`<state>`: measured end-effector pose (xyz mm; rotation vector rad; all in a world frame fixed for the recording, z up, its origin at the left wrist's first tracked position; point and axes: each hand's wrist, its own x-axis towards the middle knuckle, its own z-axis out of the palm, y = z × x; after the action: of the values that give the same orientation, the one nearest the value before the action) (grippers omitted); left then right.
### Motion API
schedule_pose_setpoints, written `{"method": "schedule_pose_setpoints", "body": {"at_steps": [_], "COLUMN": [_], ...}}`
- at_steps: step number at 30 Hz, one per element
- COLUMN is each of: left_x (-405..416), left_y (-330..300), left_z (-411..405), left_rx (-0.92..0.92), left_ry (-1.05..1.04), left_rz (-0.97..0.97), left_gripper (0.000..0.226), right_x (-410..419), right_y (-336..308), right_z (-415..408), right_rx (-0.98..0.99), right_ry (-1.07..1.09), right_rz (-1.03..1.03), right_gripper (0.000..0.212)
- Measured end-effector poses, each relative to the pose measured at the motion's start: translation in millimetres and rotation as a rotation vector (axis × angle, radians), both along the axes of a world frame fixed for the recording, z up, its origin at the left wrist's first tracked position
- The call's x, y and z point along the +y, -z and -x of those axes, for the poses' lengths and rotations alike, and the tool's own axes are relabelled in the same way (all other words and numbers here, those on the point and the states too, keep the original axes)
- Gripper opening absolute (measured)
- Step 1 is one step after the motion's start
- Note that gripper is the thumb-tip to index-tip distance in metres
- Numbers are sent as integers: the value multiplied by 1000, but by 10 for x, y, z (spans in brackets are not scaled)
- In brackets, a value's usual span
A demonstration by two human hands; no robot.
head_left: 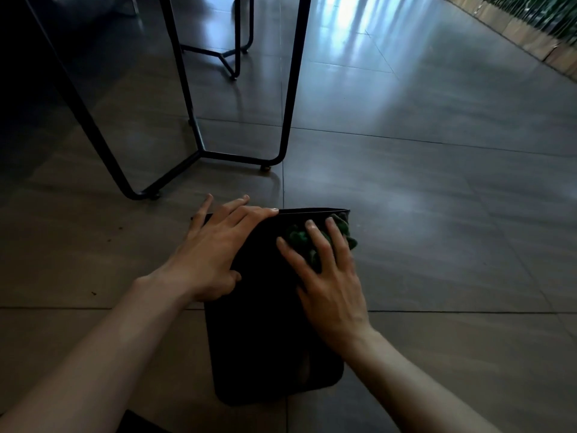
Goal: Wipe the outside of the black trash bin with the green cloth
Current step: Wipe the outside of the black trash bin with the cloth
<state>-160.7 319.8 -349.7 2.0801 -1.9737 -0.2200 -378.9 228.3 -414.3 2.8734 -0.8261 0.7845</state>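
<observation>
The black trash bin (265, 332) lies on its side on the tiled floor, its open rim pointing away from me. My left hand (212, 248) rests flat on the bin's upper left side, fingers spread and reaching the rim. My right hand (327, 276) presses the crumpled green cloth (299, 237) against the bin's upper right side, near the rim. Part of the cloth bulges out past my fingers at the bin's right edge.
Black metal table legs (199, 151) stand just beyond the bin, with small feet on the floor. More chair legs (234, 54) are farther back. A wooden planter edge with greenery (537, 35) runs along the far right. Grey floor tiles (437, 198) stretch to the right.
</observation>
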Motion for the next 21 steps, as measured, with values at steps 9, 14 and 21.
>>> {"method": "schedule_pose_setpoints", "body": {"at_steps": [9,14,21], "left_x": [21,17,29], "left_y": [18,-19,-41], "left_z": [23,25,49], "left_rx": [6,9,-2], "left_ry": [9,10,34], "left_rz": [16,4,14], "left_gripper": [122,119,119], "right_x": [336,-26,550], "right_y": [527,-97,512], "right_z": [756,130,365], "right_rx": [508,124,510], "right_ry": [-573,-35,-540], "right_rz": [409,54,354], "right_gripper": [36,58,53]}}
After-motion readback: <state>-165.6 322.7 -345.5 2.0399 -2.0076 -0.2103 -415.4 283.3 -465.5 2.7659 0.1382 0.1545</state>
